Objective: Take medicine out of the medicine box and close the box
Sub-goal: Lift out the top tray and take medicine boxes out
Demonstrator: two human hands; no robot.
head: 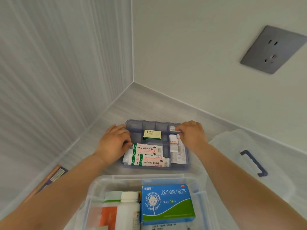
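A blue compartment tray [188,164] rests on the grey counter beyond the clear medicine box [93,188]. It holds a small yellow-green carton [152,134], plaster packets [150,155] and white sachets [177,151]. My left hand [113,143] grips the tray's left edge. Over on the tray's far right edge, my right hand [192,135] has its fingers curled. The medicine box stands open near me with a blue loratadine carton [167,203], a white bottle [128,211] and an orange-white pack [108,213] inside.
The clear lid [232,163] with a dark blue handle [254,162] lies on the counter to the right. A brown-and-blue flat pack [53,175] lies at the left. Walls meet in a corner behind the tray; a grey socket [272,49] is on the right wall.
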